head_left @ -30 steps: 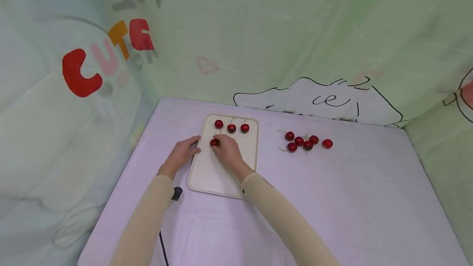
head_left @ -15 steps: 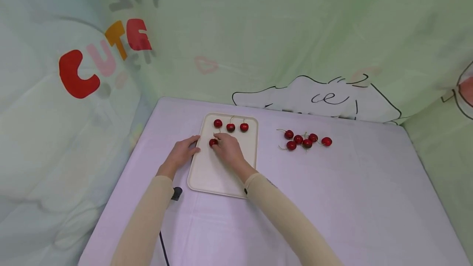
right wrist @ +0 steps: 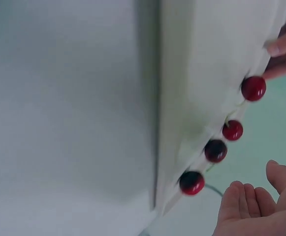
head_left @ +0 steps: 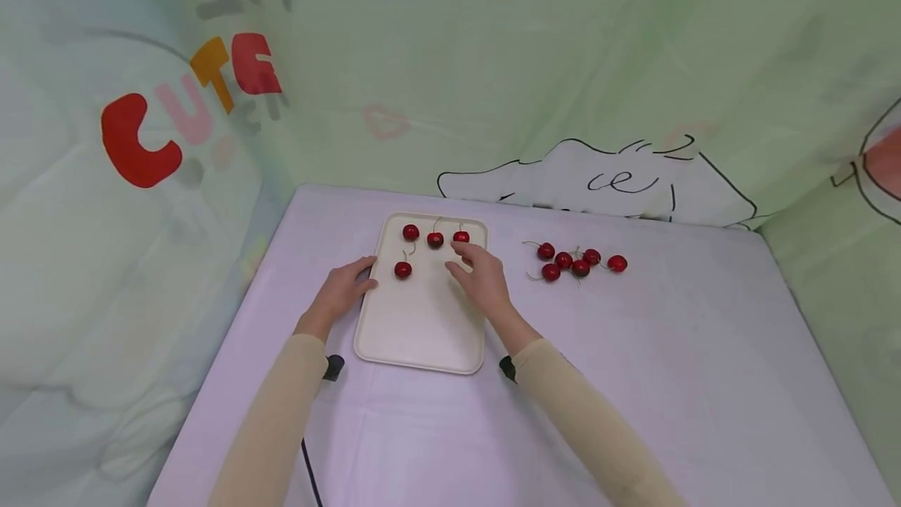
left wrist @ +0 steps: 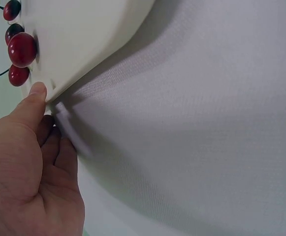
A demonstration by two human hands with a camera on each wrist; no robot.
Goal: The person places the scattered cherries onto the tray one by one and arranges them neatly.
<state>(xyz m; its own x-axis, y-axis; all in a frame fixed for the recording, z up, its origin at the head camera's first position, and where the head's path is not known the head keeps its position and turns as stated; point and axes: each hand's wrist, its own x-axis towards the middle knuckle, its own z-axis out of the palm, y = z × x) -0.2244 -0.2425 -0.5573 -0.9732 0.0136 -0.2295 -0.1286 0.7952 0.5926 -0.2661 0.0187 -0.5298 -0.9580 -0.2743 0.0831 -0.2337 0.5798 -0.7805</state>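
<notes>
four glossy red cherries (head_left: 403, 270) on a cream tray (head_left: 420, 331), six more cherries (head_left: 564, 260) to its right

Green backdrop (head_left: 493, 61), CUTE lettering (head_left: 199, 122), white outlined figure (head_left: 563, 178), lilac tabletop (head_left: 676, 382)

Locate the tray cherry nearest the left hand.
In the head view, that cherry is on the left of the tray, right of the left hand, below three other cherries.

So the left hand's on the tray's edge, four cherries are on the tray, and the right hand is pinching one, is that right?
Not quite: the right hand isn't pinching any cherry. The right wrist view shows its fingers apart from all four cherries. The rest is right.
</notes>
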